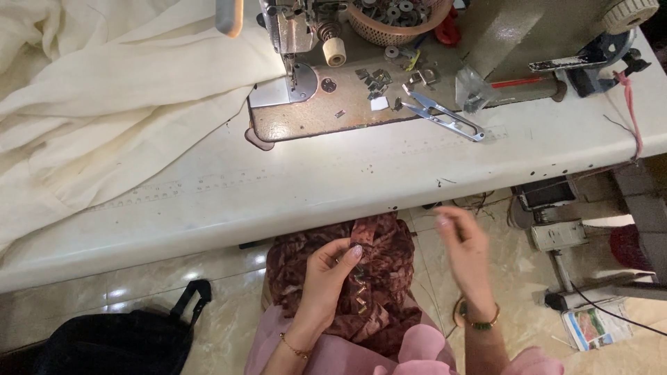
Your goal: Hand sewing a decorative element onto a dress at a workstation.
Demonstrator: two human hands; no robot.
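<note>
My left hand (325, 278) rests on a dark red patterned cloth (375, 278) lying in my lap below the table edge, its thumb and fingers pinching a fold of it. My right hand (464, 246) hovers to the right of the cloth, blurred, with finger and thumb pinched together; whether a thread is between them cannot be told. A sewing machine (306, 42) stands on the white table (278, 187) above both hands, its needle plate bare.
Cream fabric (104, 90) is heaped on the table's left. Thread snips (445, 114), small metal parts and a basket of bobbins (396, 17) lie beside the machine. A black bag (118, 344) sits on the tiled floor at left; a pedal frame and papers at right.
</note>
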